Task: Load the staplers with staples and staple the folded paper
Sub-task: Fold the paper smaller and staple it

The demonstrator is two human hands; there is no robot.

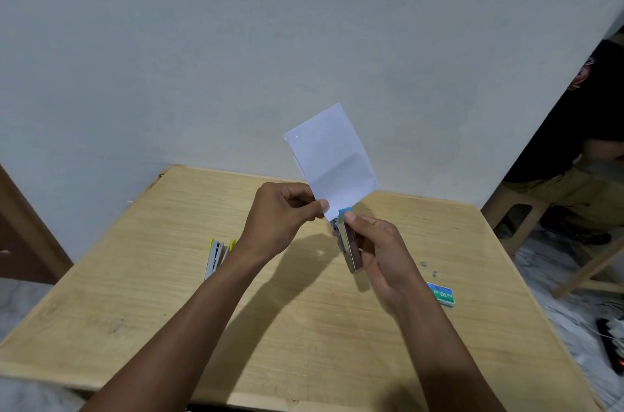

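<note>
My left hand [282, 219] pinches the lower corner of a folded white paper [332, 158] and holds it upright above the table. A small staple shows near the paper's upper left corner. My right hand [378, 249] grips a metal stapler with a blue tip [347, 236], whose mouth sits at the paper's bottom edge. A second stapler with yellow ends [216, 254] lies on the wooden table [169, 310] to the left, partly hidden by my left forearm. A green and blue staple box [441, 293] lies at the right.
Two small grey bits [429, 268] lie on the table near the staple box. A plain wall stands close behind the table. A person sits on a stool [526, 219] at the far right, and cables lie on the floor there.
</note>
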